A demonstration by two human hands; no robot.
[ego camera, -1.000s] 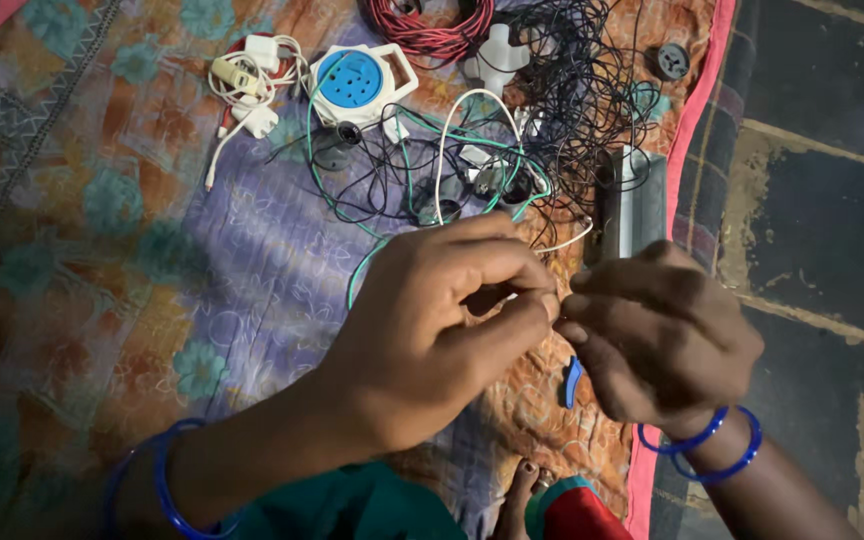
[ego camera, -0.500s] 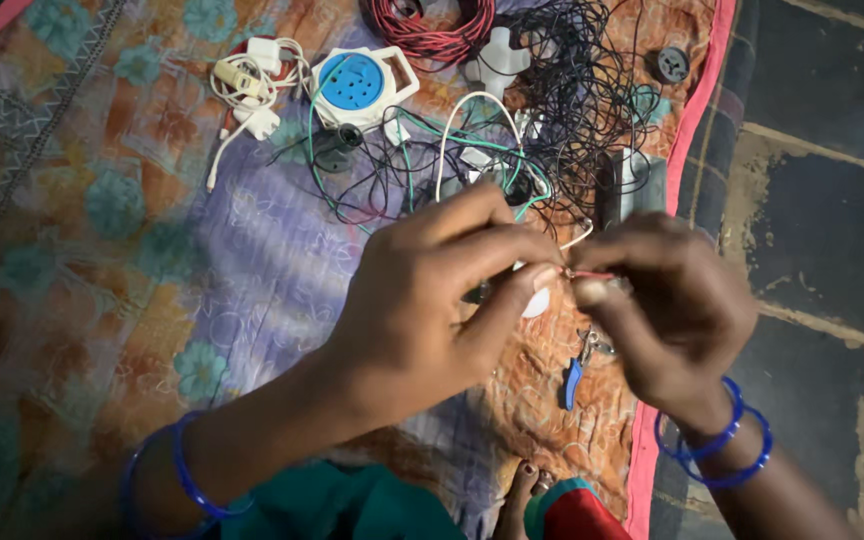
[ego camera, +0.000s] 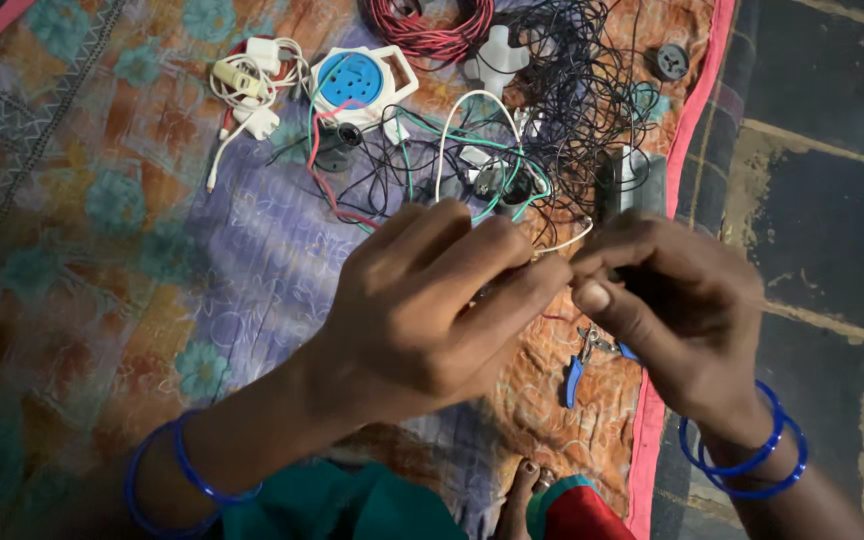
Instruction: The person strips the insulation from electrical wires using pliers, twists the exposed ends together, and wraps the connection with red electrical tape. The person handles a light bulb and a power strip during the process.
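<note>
Left hand [ego camera: 422, 310] and right hand [ego camera: 667, 295] meet fingertip to fingertip at centre, both pinched narrow on thin white wire [ego camera: 564, 240] stretched between them. Wire arcs up from pinch toward wire tangle [ego camera: 512, 170] above. Blue-handled pliers [ego camera: 582, 360] lie on patterned cloth [ego camera: 102, 230] just below hands. Farther up: round blue-and-white extension reel [ego camera: 357, 80], red wire coil [ego camera: 432, 25], white charger cable [ego camera: 247, 85]. Blue bangles [ego camera: 747, 455] on right wrist.
</note>
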